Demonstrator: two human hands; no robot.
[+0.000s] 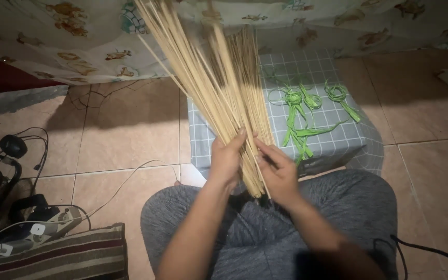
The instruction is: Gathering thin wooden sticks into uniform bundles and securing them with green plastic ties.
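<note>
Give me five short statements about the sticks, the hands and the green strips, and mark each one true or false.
1. Both hands grip one bundle of thin pale sticks. True: the left hand and the right hand clasp its lower end.
2. The bundle lies flat on the floor. False: it is held up, fanning away from the person.
3. Green strips lie on a checked grey cloth. True.
4. The right hand holds a green strip. False: it holds only sticks.
5. The floor is carpeted. False: it is tiled.
</note>
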